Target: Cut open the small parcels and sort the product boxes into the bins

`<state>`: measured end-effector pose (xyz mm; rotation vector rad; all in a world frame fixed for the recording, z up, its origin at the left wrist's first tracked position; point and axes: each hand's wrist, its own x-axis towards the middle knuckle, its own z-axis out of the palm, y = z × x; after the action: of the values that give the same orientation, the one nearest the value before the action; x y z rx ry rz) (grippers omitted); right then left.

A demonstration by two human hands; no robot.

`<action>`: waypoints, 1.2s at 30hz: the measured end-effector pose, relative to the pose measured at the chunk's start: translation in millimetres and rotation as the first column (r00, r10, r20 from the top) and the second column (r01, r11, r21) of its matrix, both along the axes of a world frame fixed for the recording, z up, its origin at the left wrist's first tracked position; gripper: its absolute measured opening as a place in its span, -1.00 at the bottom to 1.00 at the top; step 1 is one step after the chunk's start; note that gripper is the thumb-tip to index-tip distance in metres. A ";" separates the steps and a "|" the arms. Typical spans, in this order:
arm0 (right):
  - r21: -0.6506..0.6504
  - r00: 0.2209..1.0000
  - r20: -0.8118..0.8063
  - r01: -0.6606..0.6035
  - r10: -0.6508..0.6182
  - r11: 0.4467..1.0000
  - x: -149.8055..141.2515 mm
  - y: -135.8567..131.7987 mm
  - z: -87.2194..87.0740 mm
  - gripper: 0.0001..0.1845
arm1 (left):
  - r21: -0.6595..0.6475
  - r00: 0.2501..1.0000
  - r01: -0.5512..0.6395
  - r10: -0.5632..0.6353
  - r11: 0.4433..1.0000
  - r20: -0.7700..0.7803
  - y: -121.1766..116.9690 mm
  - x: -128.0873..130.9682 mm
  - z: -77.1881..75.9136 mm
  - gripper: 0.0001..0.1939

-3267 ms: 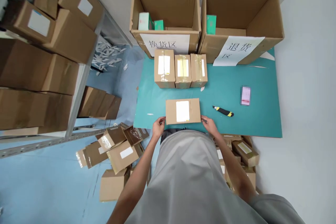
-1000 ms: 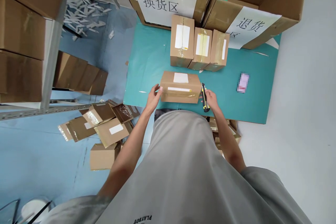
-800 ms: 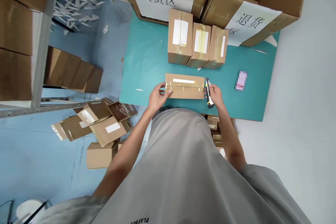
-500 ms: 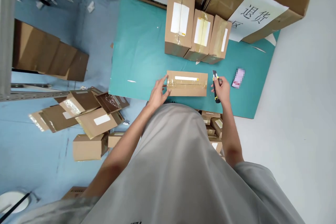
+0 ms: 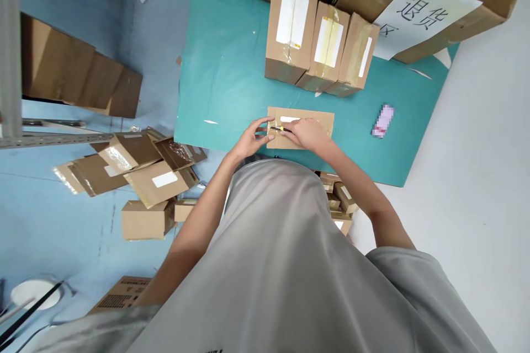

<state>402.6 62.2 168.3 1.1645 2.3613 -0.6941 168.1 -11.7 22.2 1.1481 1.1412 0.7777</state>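
On the green table [image 5: 223,66], nr the person's shirt [image 5: 290,242], lies a small taped box [image 5: 325,119]. L hand [image 5: 248,140] is at its left end, thumb & fingers spread apart, tips at the cardboard. R hand [image 5: 310,133] is over the box top, pinching a black-&-yellow cutter [image 5: 283,129] btwn thumb & fingers, tip pointing toward L hand. Beyond: 3 taped cartons [image 5: 327,47] side by side; pink item [image 5: 383,120], blurred, off to the right

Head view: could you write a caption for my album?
The right hand holds a yellow-and-black cutter over a taped carton steadied by the left hand.
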 end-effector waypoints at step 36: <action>0.091 0.883 -0.176 0.455 -0.436 0.886 172.3 -38.4 21.2 -0.63 | -0.008 0.989 -0.136 0.135 0.991 -0.062 6.9 -26.5 -3.2 -0.14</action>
<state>574.9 23.7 189.5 1.8084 2.3010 -0.8081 141.6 -4.8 19.0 1.0989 1.2833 0.8433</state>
